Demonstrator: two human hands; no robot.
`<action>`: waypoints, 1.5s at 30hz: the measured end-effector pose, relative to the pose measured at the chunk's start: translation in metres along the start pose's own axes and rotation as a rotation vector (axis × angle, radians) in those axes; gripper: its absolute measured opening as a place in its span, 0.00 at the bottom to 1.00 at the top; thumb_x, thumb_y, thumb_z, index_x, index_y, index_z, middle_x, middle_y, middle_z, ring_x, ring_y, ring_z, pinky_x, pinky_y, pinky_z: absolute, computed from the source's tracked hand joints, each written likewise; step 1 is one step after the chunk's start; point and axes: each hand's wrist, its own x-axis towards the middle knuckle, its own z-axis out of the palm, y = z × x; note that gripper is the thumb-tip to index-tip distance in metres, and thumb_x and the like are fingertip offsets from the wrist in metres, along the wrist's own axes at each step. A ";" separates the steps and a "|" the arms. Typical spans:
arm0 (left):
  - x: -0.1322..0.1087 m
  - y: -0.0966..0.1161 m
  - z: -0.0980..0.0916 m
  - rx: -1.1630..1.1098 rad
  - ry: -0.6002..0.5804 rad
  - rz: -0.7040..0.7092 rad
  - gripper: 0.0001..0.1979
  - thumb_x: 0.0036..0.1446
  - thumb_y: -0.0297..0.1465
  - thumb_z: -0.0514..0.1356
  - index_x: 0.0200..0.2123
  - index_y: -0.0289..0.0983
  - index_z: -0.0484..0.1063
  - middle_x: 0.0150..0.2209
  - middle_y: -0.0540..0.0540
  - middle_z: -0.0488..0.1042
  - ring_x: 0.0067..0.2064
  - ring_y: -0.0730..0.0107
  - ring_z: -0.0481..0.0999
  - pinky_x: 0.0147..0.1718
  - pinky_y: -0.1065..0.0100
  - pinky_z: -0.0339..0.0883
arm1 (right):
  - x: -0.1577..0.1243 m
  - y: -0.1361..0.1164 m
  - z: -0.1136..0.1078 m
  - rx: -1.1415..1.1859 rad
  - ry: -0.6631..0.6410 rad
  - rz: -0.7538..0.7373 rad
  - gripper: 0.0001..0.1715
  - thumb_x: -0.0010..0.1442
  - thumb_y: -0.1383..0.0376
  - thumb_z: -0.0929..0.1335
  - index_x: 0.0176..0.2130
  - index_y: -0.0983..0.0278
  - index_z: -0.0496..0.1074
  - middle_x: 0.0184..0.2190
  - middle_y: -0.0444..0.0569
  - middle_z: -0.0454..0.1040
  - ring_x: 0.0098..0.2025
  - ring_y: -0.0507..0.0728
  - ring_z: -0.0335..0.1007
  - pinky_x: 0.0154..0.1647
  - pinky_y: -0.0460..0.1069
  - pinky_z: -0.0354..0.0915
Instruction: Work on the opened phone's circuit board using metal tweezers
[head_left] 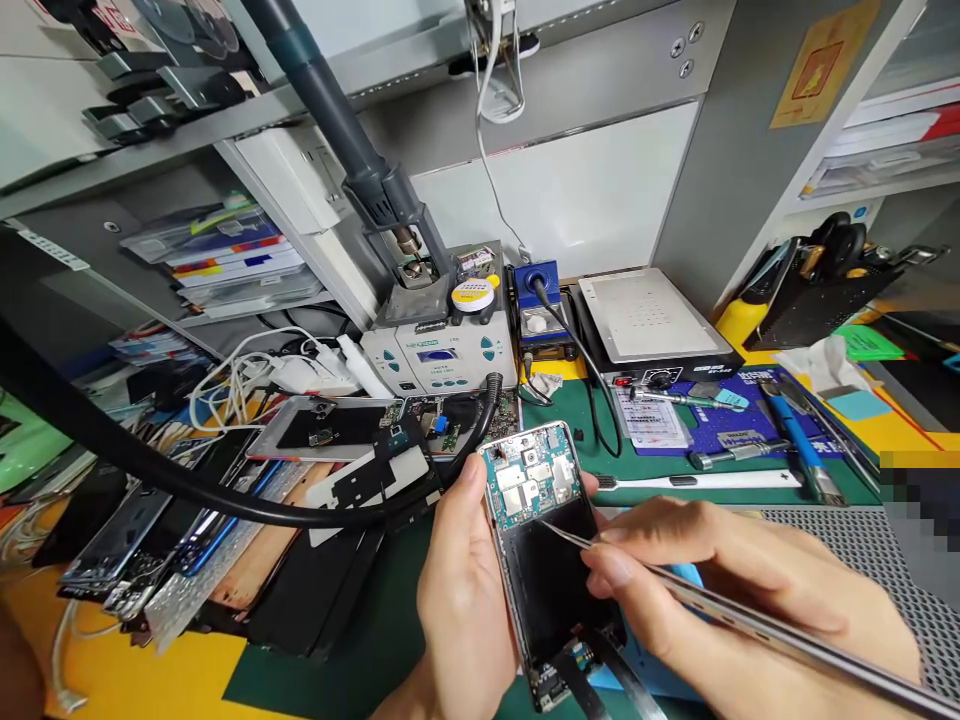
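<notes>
My left hand (pixel 459 585) is wrapped around an opened smartphone (pixel 551 575), which stands tilted, its insides facing me. A blue-green circuit board (pixel 529 510) with silver shields fills its top end. Below that lies a black bay, and dark flat cables (pixel 628 675) hang over the bottom end. My right hand (pixel 720 575) pinches a pair of metal tweezers (pixel 780 635). Their fine tip points at the lower edge of the board; whether it touches cannot be told. The right hand covers part of the phone's right side.
A hot air station (pixel 442 350) stands behind the phone, its black hose (pixel 300 512) looping across the left. A soldering station (pixel 538 300) and a hot plate (pixel 649 315) stand at the back. Phone parts (pixel 161 545) pile up at left. A white brush (pixel 720 481) lies behind my right hand.
</notes>
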 end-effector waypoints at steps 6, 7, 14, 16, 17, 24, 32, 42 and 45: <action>0.003 -0.004 0.006 0.031 0.151 0.146 0.26 0.66 0.46 0.56 0.34 0.33 0.85 0.33 0.37 0.84 0.48 0.42 0.83 0.56 0.47 0.73 | -0.002 -0.001 0.006 -0.017 -0.004 -0.003 0.12 0.66 0.57 0.74 0.30 0.54 0.78 0.25 0.44 0.80 0.23 0.57 0.77 0.30 0.50 0.78; 0.004 -0.005 0.008 0.069 0.238 0.239 0.20 0.63 0.43 0.61 0.34 0.35 0.86 0.35 0.39 0.85 0.51 0.43 0.82 0.57 0.48 0.74 | -0.001 -0.001 0.006 0.002 -0.002 0.015 0.12 0.66 0.58 0.74 0.30 0.54 0.77 0.25 0.43 0.80 0.23 0.57 0.77 0.28 0.49 0.77; 0.008 -0.008 0.013 0.254 0.522 0.610 0.08 0.53 0.35 0.72 0.38 0.42 0.86 0.44 0.51 0.86 0.67 0.55 0.69 0.64 0.64 0.67 | 0.003 -0.001 0.005 0.047 -0.013 0.048 0.16 0.66 0.58 0.73 0.27 0.58 0.74 0.25 0.45 0.79 0.23 0.55 0.76 0.24 0.46 0.72; 0.008 -0.008 0.012 0.254 0.509 0.591 0.08 0.53 0.36 0.72 0.38 0.42 0.86 0.44 0.51 0.86 0.66 0.56 0.71 0.66 0.65 0.65 | 0.003 0.001 0.005 0.053 -0.030 0.049 0.16 0.66 0.58 0.72 0.27 0.59 0.73 0.24 0.45 0.78 0.23 0.54 0.75 0.24 0.46 0.71; 0.008 -0.008 0.012 0.241 0.479 0.550 0.09 0.54 0.37 0.72 0.37 0.40 0.86 0.45 0.50 0.86 0.65 0.53 0.72 0.66 0.63 0.65 | 0.003 0.002 0.005 0.055 -0.041 0.051 0.17 0.67 0.58 0.72 0.27 0.59 0.72 0.24 0.45 0.78 0.23 0.54 0.75 0.24 0.45 0.71; 0.004 -0.013 -0.002 0.221 0.487 0.559 0.07 0.49 0.30 0.74 0.34 0.43 0.85 0.50 0.53 0.84 0.71 0.50 0.63 0.69 0.60 0.61 | 0.009 0.004 0.001 0.163 -0.087 0.163 0.20 0.66 0.55 0.71 0.26 0.60 0.68 0.23 0.48 0.76 0.24 0.56 0.74 0.24 0.48 0.70; 0.003 -0.013 0.001 0.240 0.396 0.363 0.16 0.50 0.39 0.75 0.42 0.40 0.85 0.52 0.48 0.83 0.69 0.45 0.65 0.68 0.57 0.63 | 0.013 -0.003 -0.012 0.107 -0.191 0.222 0.15 0.65 0.59 0.70 0.28 0.61 0.71 0.25 0.47 0.78 0.27 0.57 0.75 0.24 0.47 0.68; 0.003 -0.014 0.005 0.164 0.373 0.386 0.10 0.57 0.33 0.70 0.42 0.39 0.85 0.47 0.46 0.85 0.63 0.47 0.75 0.63 0.54 0.69 | 0.013 -0.004 -0.016 0.033 -0.202 0.200 0.13 0.66 0.59 0.70 0.30 0.60 0.74 0.27 0.45 0.79 0.27 0.54 0.73 0.20 0.44 0.63; 0.003 -0.012 0.006 0.102 0.281 0.298 0.13 0.56 0.36 0.70 0.43 0.38 0.85 0.48 0.44 0.85 0.61 0.44 0.75 0.63 0.52 0.70 | 0.014 -0.005 -0.011 0.015 -0.154 0.145 0.13 0.65 0.60 0.70 0.29 0.61 0.73 0.26 0.45 0.79 0.25 0.54 0.74 0.20 0.44 0.65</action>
